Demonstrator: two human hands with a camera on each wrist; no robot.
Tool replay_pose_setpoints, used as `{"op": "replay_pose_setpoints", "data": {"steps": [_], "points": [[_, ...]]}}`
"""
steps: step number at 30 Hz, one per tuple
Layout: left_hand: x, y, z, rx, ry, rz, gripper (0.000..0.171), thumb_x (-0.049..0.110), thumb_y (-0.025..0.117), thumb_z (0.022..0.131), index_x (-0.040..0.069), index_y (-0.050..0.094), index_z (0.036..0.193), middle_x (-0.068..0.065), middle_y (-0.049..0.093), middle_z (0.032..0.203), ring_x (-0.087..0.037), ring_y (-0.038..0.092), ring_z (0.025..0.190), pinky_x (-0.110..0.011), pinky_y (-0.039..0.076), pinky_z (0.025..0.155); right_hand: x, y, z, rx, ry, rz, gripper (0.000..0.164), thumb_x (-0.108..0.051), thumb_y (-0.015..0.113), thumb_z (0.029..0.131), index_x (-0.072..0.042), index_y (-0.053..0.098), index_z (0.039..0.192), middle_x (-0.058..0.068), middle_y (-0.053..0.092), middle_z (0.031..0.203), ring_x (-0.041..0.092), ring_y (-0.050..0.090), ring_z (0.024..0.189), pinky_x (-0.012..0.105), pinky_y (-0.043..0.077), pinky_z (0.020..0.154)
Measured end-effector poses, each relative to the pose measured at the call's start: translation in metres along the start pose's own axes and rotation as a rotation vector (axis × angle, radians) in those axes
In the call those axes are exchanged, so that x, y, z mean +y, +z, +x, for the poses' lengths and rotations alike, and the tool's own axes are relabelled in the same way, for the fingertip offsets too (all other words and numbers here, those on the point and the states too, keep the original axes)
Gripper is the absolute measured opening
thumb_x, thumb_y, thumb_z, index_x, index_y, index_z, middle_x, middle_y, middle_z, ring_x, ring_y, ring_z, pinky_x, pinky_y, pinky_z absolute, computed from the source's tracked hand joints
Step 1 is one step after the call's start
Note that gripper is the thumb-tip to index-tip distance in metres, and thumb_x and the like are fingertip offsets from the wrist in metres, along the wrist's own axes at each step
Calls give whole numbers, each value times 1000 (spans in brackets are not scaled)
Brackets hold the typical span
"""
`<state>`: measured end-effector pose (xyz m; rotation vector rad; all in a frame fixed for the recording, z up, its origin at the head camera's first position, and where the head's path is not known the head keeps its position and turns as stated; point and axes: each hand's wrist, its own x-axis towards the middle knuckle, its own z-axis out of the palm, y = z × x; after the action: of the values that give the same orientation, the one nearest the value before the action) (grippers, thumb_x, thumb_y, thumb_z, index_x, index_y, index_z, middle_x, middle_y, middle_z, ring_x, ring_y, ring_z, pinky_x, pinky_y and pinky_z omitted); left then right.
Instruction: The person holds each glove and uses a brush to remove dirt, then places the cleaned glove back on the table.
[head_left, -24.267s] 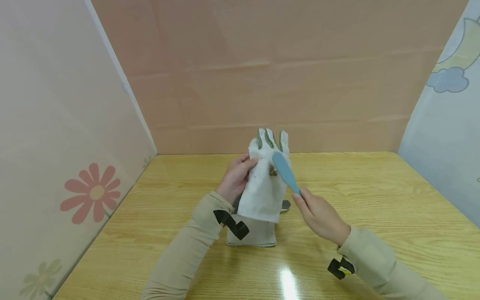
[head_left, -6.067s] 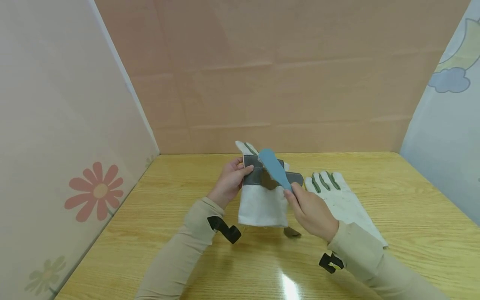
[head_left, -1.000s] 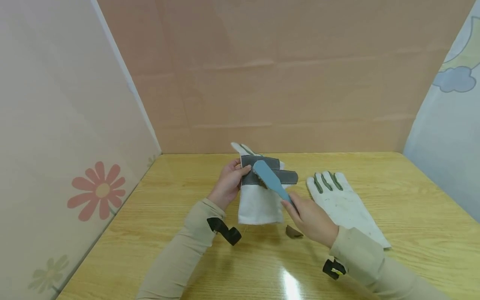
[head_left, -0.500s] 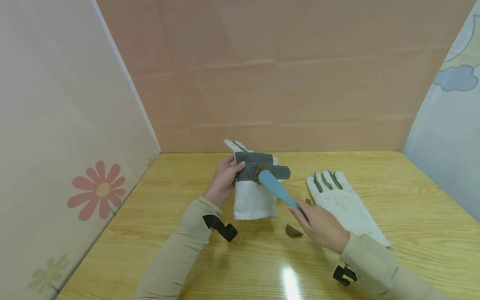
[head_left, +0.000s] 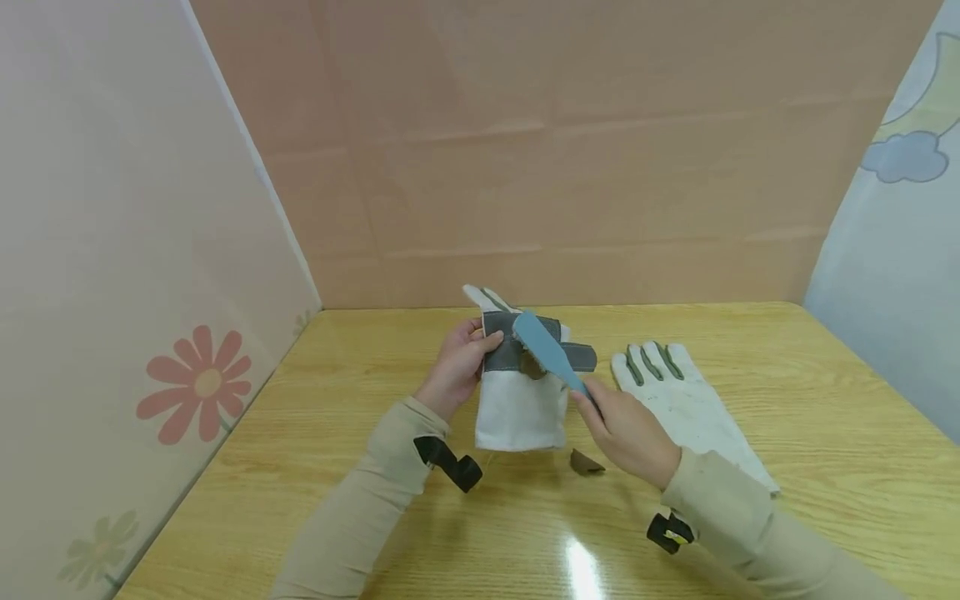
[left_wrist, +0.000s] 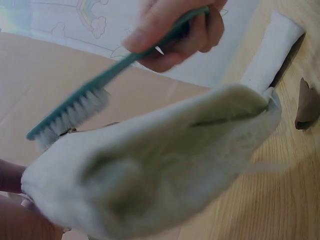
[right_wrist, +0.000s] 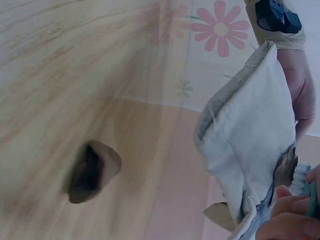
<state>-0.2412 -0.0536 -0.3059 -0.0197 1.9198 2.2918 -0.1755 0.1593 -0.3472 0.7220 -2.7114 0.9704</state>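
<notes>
My left hand (head_left: 459,364) pinches the left edge of a white work glove (head_left: 517,414) with a grey band, its cuff hanging toward me above the table. In my right hand (head_left: 632,429) is the handle of a blue brush (head_left: 550,350), its head over the grey band. White bristles (left_wrist: 75,115) face down at the glove in the left wrist view. A brown clump (head_left: 532,365) shows on the band, partly hidden under the brush head. The cuff's open end fills much of the left wrist view.
A second white glove (head_left: 693,417) with green finger strips lies to the right on the wooden table (head_left: 360,383), with small marks on it. A brown curled scrap (head_left: 585,462) rests below the held glove. Printed walls stand around the table.
Since 24 seconds ago, the first glove has gone to the table and the other one is in my left hand. In the last half second, the brush moved up the band, covering more of the clump.
</notes>
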Motion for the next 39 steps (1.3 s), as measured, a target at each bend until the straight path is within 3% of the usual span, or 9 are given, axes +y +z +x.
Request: {"op": "replay_pose_setpoints", "data": {"steps": [5, 14, 19, 24, 29, 39], "points": [[-2, -2, 2, 26, 1, -24, 36, 4, 49, 95, 0, 43, 130, -20, 58, 125, -3, 62, 70, -19, 50, 65, 4, 4, -4, -50, 68, -33, 26, -23, 37, 102, -11, 42, 79, -6, 28, 56, 1, 21, 44, 18, 25, 42], [-1, -9, 4, 39, 12, -46, 37, 5, 48, 95, 1, 42, 131, -19, 58, 126, -3, 62, 74, -19, 50, 68, 10, 6, -18, -76, 70, -47, 26, -24, 35, 102, -12, 42, 80, -7, 29, 56, 0, 22, 43, 18, 27, 39], [-1, -10, 3, 41, 14, -52, 37, 5, 48, 95, 1, 42, 131, -18, 57, 127, -4, 62, 77, -20, 51, 70, 11, 2, -19, 5, 16, -48, 26, -18, 37, 102, -11, 39, 77, -9, 25, 56, -2, 17, 46, 16, 24, 41], [-1, -6, 0, -5, 17, -24, 39, 4, 48, 95, -2, 40, 133, -22, 54, 131, -6, 63, 80, -21, 52, 71, 7, 0, -7, 73, -38, 17, 26, -16, 35, 102, -10, 40, 78, -8, 25, 57, -2, 16, 47, 17, 24, 42], [-3, -2, -1, -29, 17, -20, 38, 4, 48, 95, -2, 41, 132, -22, 56, 127, -6, 64, 78, -21, 52, 69, 3, 3, 1, 2, 11, 50, 26, -20, 32, 103, -8, 43, 83, -5, 28, 59, -1, 19, 47, 18, 25, 45], [1, -8, 2, 44, 25, -50, 36, 4, 50, 94, 1, 44, 130, -10, 63, 110, -3, 62, 70, -19, 50, 64, 7, 7, -11, -126, 80, 44, 30, -22, 31, 104, -8, 42, 80, -6, 29, 58, 0, 21, 46, 18, 26, 42]]}}
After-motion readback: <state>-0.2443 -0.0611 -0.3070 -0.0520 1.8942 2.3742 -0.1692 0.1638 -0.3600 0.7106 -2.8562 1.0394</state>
